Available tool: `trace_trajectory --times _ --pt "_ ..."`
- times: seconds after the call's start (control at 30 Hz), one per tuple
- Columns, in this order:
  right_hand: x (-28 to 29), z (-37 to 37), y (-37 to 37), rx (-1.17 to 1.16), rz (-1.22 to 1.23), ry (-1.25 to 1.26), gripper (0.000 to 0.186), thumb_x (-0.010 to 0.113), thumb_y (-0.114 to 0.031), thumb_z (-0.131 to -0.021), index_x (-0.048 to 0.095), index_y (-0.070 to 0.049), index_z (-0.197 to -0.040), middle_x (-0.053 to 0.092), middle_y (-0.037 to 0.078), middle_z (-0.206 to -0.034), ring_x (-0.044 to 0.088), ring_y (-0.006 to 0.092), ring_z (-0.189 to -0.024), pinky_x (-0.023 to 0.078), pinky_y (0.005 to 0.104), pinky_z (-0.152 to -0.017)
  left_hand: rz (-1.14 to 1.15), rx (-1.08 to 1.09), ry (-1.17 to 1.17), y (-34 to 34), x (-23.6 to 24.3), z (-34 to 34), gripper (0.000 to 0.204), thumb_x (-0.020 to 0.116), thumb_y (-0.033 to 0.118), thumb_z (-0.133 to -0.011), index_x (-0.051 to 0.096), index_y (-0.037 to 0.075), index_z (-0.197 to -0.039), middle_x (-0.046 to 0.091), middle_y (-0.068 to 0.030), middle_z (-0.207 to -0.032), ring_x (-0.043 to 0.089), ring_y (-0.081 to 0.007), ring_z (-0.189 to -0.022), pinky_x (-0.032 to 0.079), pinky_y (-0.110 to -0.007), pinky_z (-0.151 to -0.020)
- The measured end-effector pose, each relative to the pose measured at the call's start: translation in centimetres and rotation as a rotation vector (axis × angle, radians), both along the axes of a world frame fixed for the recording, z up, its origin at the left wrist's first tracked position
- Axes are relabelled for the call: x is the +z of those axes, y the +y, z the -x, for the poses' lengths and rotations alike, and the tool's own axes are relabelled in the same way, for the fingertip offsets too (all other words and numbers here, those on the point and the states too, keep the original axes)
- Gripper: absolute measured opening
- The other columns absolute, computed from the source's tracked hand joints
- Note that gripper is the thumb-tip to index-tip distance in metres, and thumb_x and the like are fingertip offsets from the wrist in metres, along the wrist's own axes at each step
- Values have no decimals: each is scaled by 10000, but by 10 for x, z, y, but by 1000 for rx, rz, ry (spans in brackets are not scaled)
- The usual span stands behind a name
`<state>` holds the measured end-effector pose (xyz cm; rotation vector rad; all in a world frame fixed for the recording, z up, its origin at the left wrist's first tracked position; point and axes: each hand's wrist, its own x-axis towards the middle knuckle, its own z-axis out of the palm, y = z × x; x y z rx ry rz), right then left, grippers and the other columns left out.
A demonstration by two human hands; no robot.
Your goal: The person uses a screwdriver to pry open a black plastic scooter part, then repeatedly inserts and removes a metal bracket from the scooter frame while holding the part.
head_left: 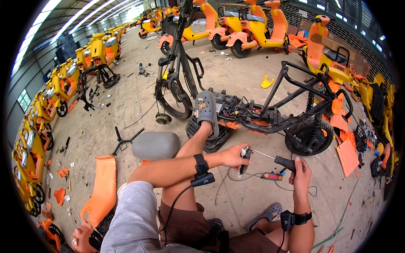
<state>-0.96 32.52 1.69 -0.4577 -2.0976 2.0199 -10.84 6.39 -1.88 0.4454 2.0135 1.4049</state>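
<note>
My left hand [234,155] is closed around a small dark part with bright metal on it [244,162]; its exact kind is hard to make out. From the right, my right hand [300,172] grips the black handle of a screwdriver [285,163]. Its thin metal shaft points left and reaches the part in my left hand; whether the tip touches is unclear. Just beyond both hands lies a stripped black scooter frame [276,97] with its rear wheel [310,137] at the right. My foot in a grey clog [206,111] rests on the frame's middle.
A small orange and grey device [272,176] lies on the floor below the screwdriver, near a loose thin cable. To the left are a grey scooter seat [155,145] and an orange panel [100,185]. Rows of yellow scooters [268,36] stand around, with orange scrap panels [347,158] at the right.
</note>
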Motion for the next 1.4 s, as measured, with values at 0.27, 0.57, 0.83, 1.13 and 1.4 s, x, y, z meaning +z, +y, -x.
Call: trace_trajectory --times 0.27,0.57,0.83,1.13,1.4 --pt "-11 4 2 -16 -18 53 268 574 -304 -956 575 -43 -894 465 -17 -519 398 56 -386 314 210 -367 18 7 4 0 2 1 513 693 179 -854 439 63 -1284 626 -92 -843 631 -136 -597 556 -273 -513" --pt "-5 2 3 0 36 28 272 583 -283 -959 594 -20 -889 543 1 -636 407 39 -408 311 209 -365 46 0 1 1 8 -1 528 696 189 -854 433 66 -1296 638 -90 -864 643 -138 -630 562 -275 -537" --pt "-7 2 2 -22 5 30 260 587 -281 -954 592 -25 -907 528 -2 -615 411 39 -418 316 207 -374 24 -2 -4 0 10 -3 555 705 160 -843 422 59 -1309 641 -88 -849 644 -140 -640 560 -275 -543" --pt "-5 0 0 -32 22 53 239 597 -264 -946 599 -25 -943 496 -11 -581 422 42 -440 319 201 -395 18 -26 43 -1 6 -1 674 739 59 -774 384 11 -1346 653 -105 -832 640 -149 -625 548 -293 -543" --pt "-6 5 -7 -22 31 110 217 620 -211 -929 591 -8 -997 529 -10 -612 462 46 -473 349 207 -413 96 -11 58 -6 13 -2 621 731 118 -807 408 -9 -1322 653 -103 -790 639 -150 -615 533 -285 -541"
